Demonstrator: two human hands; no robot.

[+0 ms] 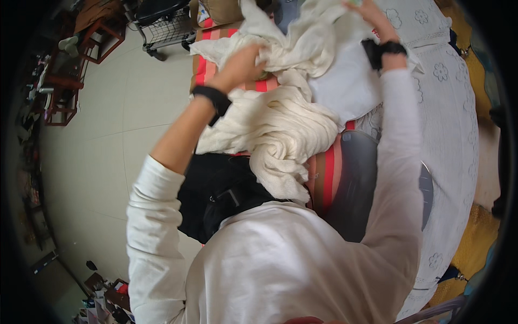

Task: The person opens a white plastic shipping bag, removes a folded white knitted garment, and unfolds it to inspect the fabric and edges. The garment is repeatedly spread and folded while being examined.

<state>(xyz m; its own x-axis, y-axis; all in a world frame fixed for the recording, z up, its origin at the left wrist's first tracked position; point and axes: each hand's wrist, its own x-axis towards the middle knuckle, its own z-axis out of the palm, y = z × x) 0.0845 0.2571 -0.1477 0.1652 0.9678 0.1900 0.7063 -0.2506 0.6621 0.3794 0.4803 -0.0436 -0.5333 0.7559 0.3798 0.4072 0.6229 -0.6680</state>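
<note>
A cream knitted cloth (pixel 283 117) lies bunched and twisted before me, partly over my lap. More off-white cloth (pixel 315 44) is heaped beyond it. My left hand (pixel 243 65) is at the near left edge of that heap, blurred, its fingers bent; whether it grips the cloth is unclear. At the top right, my right hand (pixel 366 12) is raised over the heap's far side, also blurred, with a small greenish thing near its fingertips. A smooth white cloth or cushion (pixel 348 81) lies below my right hand. Both wrists wear black bands.
Striped red and brown fabric (pixel 334 170) covers the seat under the cloths. At right runs a white flower-embroidered cover (pixel 441 97), with a grey plastic-looking object (pixel 356 178) beside my right arm. A wheeled frame with a wire basket (pixel 166 30) stands at the upper left on the tiled floor (pixel 105 141).
</note>
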